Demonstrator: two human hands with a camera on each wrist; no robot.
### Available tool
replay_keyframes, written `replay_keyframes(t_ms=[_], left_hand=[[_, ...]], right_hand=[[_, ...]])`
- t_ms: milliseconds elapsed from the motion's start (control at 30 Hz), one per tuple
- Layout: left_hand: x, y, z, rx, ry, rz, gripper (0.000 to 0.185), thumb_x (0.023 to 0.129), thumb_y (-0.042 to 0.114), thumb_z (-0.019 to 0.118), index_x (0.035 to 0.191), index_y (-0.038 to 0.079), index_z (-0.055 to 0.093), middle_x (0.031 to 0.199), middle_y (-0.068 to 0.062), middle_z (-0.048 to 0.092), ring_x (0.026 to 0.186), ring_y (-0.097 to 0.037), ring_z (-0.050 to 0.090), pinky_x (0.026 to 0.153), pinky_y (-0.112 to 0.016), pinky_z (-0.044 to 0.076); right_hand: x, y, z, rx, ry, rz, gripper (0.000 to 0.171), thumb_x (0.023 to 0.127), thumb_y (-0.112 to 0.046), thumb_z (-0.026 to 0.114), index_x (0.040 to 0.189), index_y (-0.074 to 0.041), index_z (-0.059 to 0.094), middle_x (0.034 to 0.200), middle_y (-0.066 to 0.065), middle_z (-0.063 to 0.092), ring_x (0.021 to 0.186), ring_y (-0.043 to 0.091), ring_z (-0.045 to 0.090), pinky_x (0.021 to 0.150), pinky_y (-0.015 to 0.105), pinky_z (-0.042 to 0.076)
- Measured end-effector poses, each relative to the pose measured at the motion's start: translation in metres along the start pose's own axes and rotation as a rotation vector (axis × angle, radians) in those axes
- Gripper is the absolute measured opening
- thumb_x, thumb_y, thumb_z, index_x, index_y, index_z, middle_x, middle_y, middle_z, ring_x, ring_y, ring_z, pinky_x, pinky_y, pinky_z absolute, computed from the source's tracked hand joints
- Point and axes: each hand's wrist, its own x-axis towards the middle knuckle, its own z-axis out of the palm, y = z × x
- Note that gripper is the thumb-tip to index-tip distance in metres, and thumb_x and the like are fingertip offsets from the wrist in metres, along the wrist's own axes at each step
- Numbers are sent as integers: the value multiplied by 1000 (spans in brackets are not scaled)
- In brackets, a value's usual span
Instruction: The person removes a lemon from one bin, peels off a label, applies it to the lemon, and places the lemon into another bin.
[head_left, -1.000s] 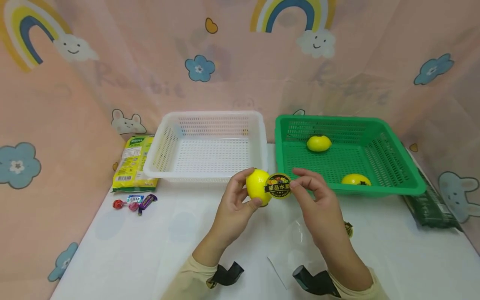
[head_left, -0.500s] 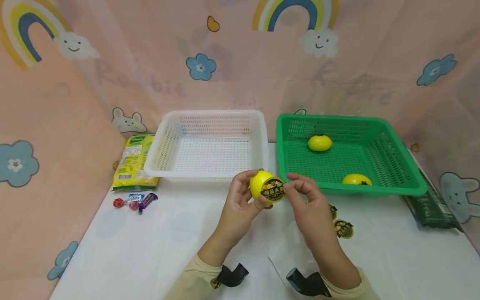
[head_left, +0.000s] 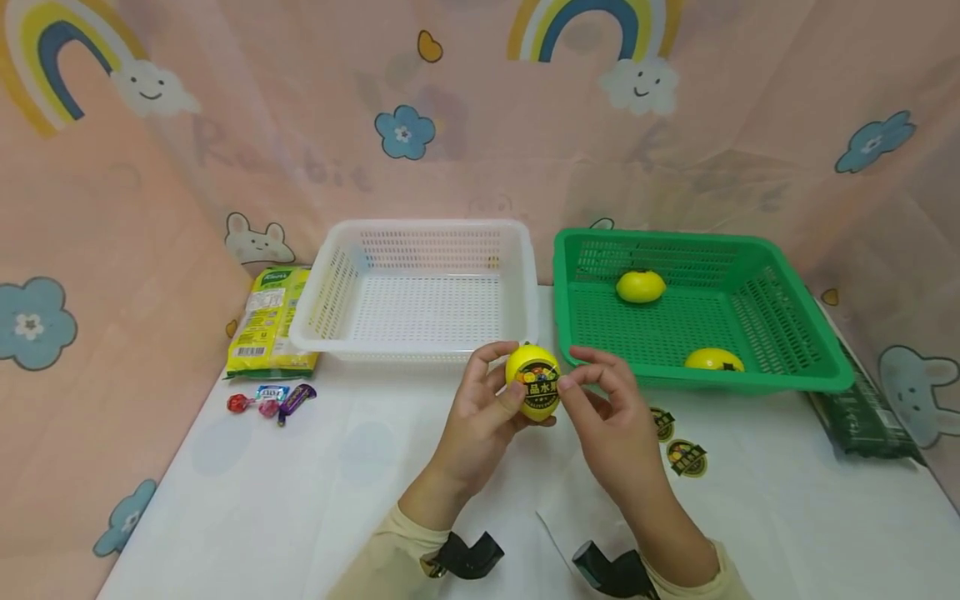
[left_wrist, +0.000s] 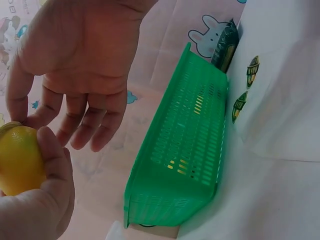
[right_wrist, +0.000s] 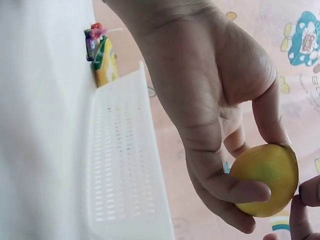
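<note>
A lemon is held in my left hand, fingers and thumb curled round it, in front of the two baskets. A round black and gold fruit sticker lies against the lemon's near face. At the sticker's right edge, my right hand pinches it between thumb and forefinger, the other fingers loosely bent. In the left wrist view the right hand reaches to the top of the lemon. The right wrist view shows the left fingers wrapped on the lemon; the sticker's face is hidden there.
Behind stand a white basket and a green basket with two lemons inside. Two loose stickers lie right of my right hand. A yellow packet, sweets and a dark green packet flank the baskets.
The sticker, held out beside the lemon earlier, has moved left onto its face with the right hand. The left hand has turned the lemon slightly and shifted a little right.
</note>
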Motion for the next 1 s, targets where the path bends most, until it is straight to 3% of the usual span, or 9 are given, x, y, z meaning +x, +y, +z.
replay_keyframes(t_ms=[200,333,467,567,633,733,1000], left_hand=[[-1,0,-2,-98,-30,-31,33,112,19,51,143,23,40,130,-4,61,105,-22,63,89,-35,57],[-4,0,-7,-141,-27,-49,32,112,19,50,143,22,40,129,-5,62,106,-22,63,88,-36,57],[-5,-4,-11,-142,-21,-51,38,108,22,61,142,22,43,131,-5,65,109,-23,66,90,-39,59],[-5,-8,-12,-138,-34,-55,48,100,29,71,141,22,46,133,-4,64,110,-22,69,92,-40,60],[-5,-10,-11,-142,-38,-55,52,96,32,74,140,23,47,133,-3,64,109,-20,70,93,-39,60],[-5,-12,-9,-159,-35,-59,55,92,34,76,139,23,49,128,-1,65,105,-18,70,90,-38,60],[-4,-13,-4,-200,-3,-100,52,91,29,77,138,24,53,120,0,66,98,-15,71,85,-35,61]], right_hand=[[-1,0,3,13,-11,-54,14,104,-9,68,99,2,60,150,10,45,144,31,38,113,60,39],[-1,-1,0,-41,-5,-75,17,104,-8,67,110,1,55,153,12,43,144,33,40,112,49,43],[-2,-1,-3,-121,13,-246,15,105,-1,63,120,-2,64,156,7,44,143,25,39,110,37,40],[-1,3,-1,-179,-53,-420,21,103,-1,64,118,-11,75,160,4,42,145,26,32,109,46,34],[0,9,2,-208,-109,-484,23,104,-4,64,116,-16,79,163,3,40,145,26,28,103,52,32],[3,18,6,-222,-165,-490,23,107,-8,61,119,-19,76,166,1,35,146,26,23,99,55,33],[6,32,10,-251,-187,-527,30,102,-5,56,129,-17,61,166,8,35,147,35,21,101,68,31]])
